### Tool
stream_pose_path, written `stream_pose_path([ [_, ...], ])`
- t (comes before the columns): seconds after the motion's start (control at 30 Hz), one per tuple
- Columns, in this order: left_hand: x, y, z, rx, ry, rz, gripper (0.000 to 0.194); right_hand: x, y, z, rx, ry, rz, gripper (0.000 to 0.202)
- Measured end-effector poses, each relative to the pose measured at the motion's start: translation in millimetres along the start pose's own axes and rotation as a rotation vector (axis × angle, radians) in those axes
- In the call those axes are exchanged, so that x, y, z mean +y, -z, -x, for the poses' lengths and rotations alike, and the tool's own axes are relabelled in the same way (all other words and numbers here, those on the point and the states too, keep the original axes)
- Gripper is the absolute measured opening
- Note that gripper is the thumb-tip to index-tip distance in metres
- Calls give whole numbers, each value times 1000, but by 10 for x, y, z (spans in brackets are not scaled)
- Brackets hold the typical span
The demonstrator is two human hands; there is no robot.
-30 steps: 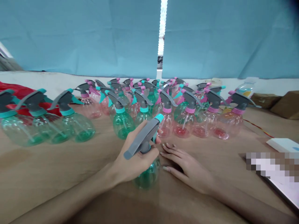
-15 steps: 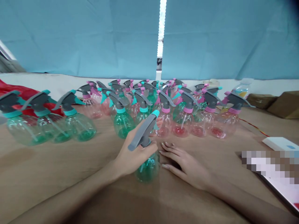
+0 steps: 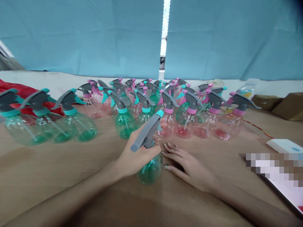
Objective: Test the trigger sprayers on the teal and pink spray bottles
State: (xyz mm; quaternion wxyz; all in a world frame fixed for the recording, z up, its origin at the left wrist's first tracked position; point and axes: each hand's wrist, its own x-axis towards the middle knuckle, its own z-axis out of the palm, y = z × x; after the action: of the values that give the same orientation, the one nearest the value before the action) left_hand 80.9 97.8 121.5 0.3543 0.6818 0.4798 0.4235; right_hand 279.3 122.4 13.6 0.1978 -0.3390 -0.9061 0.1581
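Note:
My left hand (image 3: 139, 154) is wrapped round the neck of a green spray bottle (image 3: 149, 171) with a grey trigger head and a turquoise nozzle. The bottle stands upright on the brown table (image 3: 99, 195), its collar hidden by my fingers. Just right of it, my right hand (image 3: 184, 164) lies with its fingers stretched out on the table top and holds nothing. Behind the hands is a row of upright spray bottles; a green one (image 3: 125, 124) and a pink one (image 3: 186, 124) are among the nearest.
Three green spray bottles (image 3: 82, 127) stand at the left, before a red cloth or bag (image 3: 26, 86). At the right are a white box (image 3: 284, 145), a partly blurred flat device (image 3: 284, 186), a clear bottle (image 3: 247, 90) and brown boxes (image 3: 290, 105). A blue curtain (image 3: 82, 37) hangs behind.
The view has shifted very slightly. My left hand still grips the green spray bottle, and my right hand rests in the same place.

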Motion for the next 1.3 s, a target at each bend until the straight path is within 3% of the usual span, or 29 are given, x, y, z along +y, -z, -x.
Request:
stream_pose_path([
  [0.23, -9, 2, 5, -8, -3, -58, 54, 0, 1, 0, -16, -6, 17, 49],
  [1.3, -21, 9, 12, 25, 0, -93, 40, 22, -2, 6, 9, 8, -26, 47],
])
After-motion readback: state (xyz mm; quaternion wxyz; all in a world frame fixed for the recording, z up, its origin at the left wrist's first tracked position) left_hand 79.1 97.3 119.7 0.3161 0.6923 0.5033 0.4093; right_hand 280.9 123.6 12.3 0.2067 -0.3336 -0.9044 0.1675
